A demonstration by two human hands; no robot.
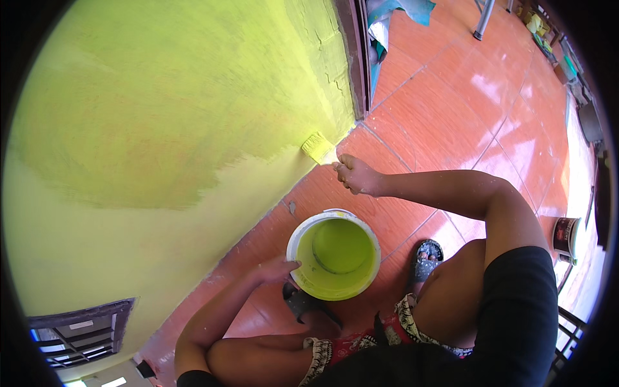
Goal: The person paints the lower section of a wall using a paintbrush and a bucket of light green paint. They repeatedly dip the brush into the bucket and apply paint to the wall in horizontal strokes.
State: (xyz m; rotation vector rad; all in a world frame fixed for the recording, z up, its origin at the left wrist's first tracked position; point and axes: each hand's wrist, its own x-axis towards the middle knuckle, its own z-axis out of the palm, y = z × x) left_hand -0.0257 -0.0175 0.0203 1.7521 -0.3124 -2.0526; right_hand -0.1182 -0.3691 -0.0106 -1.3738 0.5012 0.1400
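My right hand [359, 175] grips the handle of a wide paintbrush [320, 149]. Yellow-green paint coats its bristles, which touch the foot of the wall [145, 121] near the corner by the door frame. Fresh yellow-green covers the upper and middle part of that wall; a paler cream-yellow shows lower down, with a ragged brushed border between them. With thumb over the rim, my left hand [279, 270] holds a white plastic bucket [375, 237], tilted so that its inside faces me. Yellow-green paint lies in the bottom and smears the inner wall.
Reddish-orange tiles [435, 96] form the floor. A dark door frame [357, 63] ends at the corner, with teal sheeting [404, 9] beside it. A labelled tub [566, 237] stands at the right. A barred window [82, 334] is at lower left; a metal leg [483, 22] stands at the top.
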